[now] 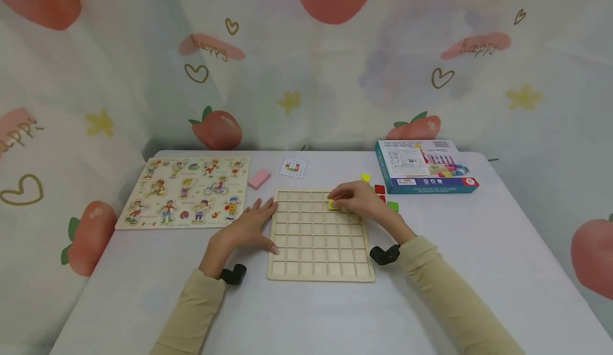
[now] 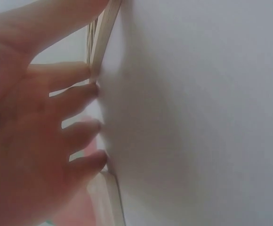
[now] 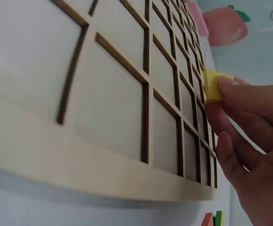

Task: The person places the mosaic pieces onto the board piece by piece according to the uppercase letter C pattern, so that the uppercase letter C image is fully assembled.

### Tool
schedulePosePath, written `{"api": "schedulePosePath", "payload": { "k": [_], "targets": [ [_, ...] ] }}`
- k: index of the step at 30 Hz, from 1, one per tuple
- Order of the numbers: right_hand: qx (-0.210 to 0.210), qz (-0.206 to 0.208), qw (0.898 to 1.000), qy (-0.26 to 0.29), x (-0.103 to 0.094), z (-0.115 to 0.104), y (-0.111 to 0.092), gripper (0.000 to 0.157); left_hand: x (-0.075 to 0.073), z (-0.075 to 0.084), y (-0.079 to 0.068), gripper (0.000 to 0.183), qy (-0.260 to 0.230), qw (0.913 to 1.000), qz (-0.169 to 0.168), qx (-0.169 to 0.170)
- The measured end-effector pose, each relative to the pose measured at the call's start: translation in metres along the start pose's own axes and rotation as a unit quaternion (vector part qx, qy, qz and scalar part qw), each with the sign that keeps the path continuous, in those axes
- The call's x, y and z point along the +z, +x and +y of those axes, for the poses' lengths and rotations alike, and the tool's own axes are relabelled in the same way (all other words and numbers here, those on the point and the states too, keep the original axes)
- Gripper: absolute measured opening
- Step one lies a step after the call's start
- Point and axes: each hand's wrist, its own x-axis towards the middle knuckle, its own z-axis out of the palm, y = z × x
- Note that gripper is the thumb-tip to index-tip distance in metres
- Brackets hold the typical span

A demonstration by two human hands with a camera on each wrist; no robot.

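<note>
A square wooden grid board (image 1: 321, 277) lies on the table in front of the person. The right hand (image 1: 356, 197) pinches a small yellow square tile (image 3: 213, 85) between thumb and fingers, right at the board's far row, right of its middle. In the right wrist view the tile stands close over the grid's ridges. The left hand (image 1: 250, 224) spreads its fingers along the board's left side, with the thumb over the lower left edge. In the left wrist view its fingertips (image 2: 99, 157) reach down to the white table surface.
Red tiles (image 1: 380, 189), a green tile (image 1: 393, 206) and another yellow tile (image 1: 365, 177) lie beyond the right hand. A boxed set (image 1: 431, 186) stands back right. A pattern card (image 1: 293, 167), a pink block (image 1: 259, 179) and a picture puzzle board (image 1: 165, 192) lie back left.
</note>
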Motion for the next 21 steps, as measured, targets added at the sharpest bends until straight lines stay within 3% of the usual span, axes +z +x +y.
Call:
{"api": "schedulePosePath", "payload": {
  "k": [16,21],
  "targets": [
    [-0.031,0.04,0.996,-0.071,0.019,-0.008,0.0,0.013,0.0,0.003,-0.003,0.115,-0.001,1.0,0.005,-0.002],
    [-0.023,0.036,0.997,-0.071,0.019,-0.009,-0.002,0.013,0.001,0.003,-0.001,0.116,0.001,1.0,0.005,-0.007]
  ]
}}
